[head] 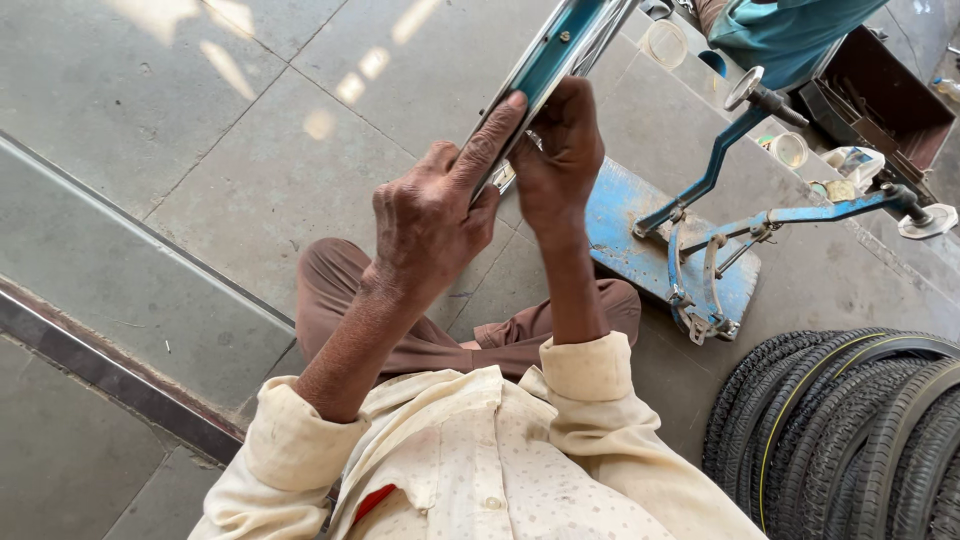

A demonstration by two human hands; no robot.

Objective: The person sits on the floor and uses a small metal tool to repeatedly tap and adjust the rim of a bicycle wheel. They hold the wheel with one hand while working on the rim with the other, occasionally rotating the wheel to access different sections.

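My left hand (432, 208) grips the near end of a long curved metal strip (556, 48), teal inside with shiny chrome edges, like a cycle mudguard. The index finger lies along its left edge. My right hand (560, 150) is closed around the same end from the right side, fingers hidden behind the strip near a small metal bracket (505, 178). The strip rises away toward the top of the view. Both hands are raised above my lap and brown trousers (340, 285).
A blue metal stand (640, 250) with two upright arms and clamps sits on the stone floor to the right. Several bicycle tyres (840, 420) are stacked at the lower right. A dark box (880, 100), small round containers (665, 42) and another person's teal garment (780, 30) lie beyond.
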